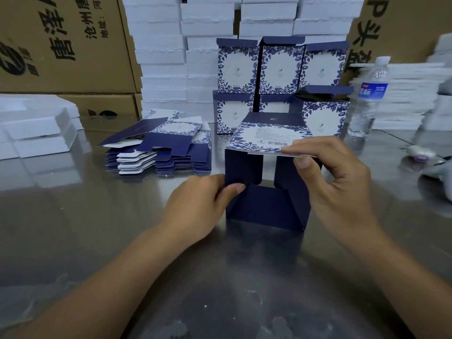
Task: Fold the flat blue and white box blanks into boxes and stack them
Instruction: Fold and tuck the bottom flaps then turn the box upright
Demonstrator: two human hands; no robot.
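Your box [266, 172] stands on the table [97, 241] in front of you, navy with a white leaf-print panel. It looks light and easily creased, so grip flaps near their folds. Your left hand [195, 206] pinches a side flap; your right hand [335, 182] pinches the printed flap's edge.

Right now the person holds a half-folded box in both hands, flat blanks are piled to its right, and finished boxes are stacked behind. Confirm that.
One thing is wrong: the head view shows the pile of flat blanks to the left of the half-folded box, not its right. The left hand and right hand do hold it, and finished boxes are stacked behind.
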